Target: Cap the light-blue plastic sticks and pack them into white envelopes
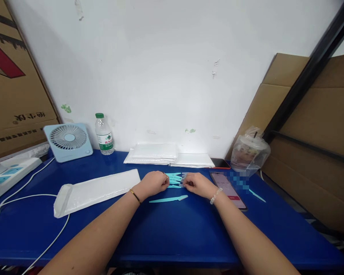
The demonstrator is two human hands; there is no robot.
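Several turquoise eyebrow razors (174, 178) with clear, greyish tips lie bunched side by side on the blue table between my hands. My left hand (155, 183) is closed at their left ends, fingers curled in. At the clear-tipped right ends, my right hand (199, 184) pinches with thumb and forefinger. The fingers partly hide what each hand grips. One loose razor (168, 199) rests in front of the bunch, nearer to me.
A white padded envelope (97, 191) lies left; more envelopes (154, 151) are stacked by the wall. Right of my hand are a phone (227, 189), a second phone (221, 164), another razor (257, 195) and a bagged drink cup (249, 151). A fan (68, 141) and bottle (104, 135) stand back left.
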